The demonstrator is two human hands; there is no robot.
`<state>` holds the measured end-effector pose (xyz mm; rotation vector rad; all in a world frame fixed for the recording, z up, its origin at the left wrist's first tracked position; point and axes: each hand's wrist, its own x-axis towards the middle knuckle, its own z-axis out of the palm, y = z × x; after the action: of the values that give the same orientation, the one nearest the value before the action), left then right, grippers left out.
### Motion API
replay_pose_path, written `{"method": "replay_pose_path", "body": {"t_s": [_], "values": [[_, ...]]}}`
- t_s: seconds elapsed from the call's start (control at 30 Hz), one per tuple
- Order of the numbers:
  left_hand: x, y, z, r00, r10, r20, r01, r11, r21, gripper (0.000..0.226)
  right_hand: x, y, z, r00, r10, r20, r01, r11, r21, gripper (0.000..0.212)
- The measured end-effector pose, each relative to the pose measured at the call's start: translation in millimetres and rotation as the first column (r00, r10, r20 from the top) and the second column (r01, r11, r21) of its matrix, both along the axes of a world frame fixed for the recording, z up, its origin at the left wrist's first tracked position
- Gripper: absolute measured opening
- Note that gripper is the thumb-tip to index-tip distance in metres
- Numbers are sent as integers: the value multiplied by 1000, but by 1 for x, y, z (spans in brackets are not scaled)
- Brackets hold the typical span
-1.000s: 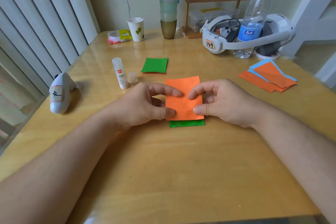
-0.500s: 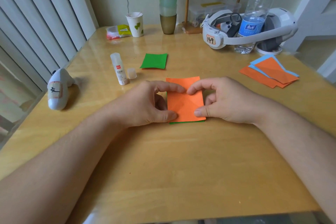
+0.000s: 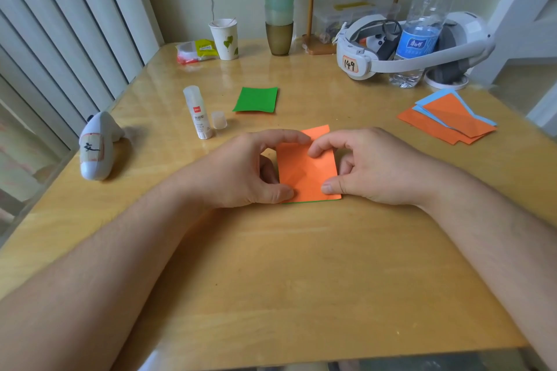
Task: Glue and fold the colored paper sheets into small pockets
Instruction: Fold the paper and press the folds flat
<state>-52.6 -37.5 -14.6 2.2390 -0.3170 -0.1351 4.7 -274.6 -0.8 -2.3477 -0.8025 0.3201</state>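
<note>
An orange paper sheet (image 3: 304,175) lies on the wooden table (image 3: 271,280), on top of a green sheet (image 3: 304,202) of which only a thin sliver shows along the near edge. My left hand (image 3: 241,172) pinches the orange sheet's left side with thumb and forefinger. My right hand (image 3: 376,166) holds its right side the same way. A green folded piece (image 3: 256,99) lies further back. The uncapped glue stick (image 3: 197,113) stands at the left, its cap (image 3: 219,120) beside it.
A pile of orange and blue sheets (image 3: 449,120) lies at the right. At the back stand a headset (image 3: 361,60), a water bottle (image 3: 422,24), a paper cup (image 3: 224,39) and stacked cups (image 3: 278,9). A white controller (image 3: 96,147) lies near the left edge.
Both hands have slid the orange sheet toward me over the green sheet; the green strip showing below it has shrunk to a sliver.
</note>
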Motion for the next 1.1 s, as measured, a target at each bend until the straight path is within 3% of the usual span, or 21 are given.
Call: {"method": "replay_pose_path", "body": {"t_s": [1.1], "values": [[-2, -2, 1, 1000, -16, 10, 15, 999, 48, 80, 4, 3, -3, 990, 103, 99, -98, 994, -53, 42]]}}
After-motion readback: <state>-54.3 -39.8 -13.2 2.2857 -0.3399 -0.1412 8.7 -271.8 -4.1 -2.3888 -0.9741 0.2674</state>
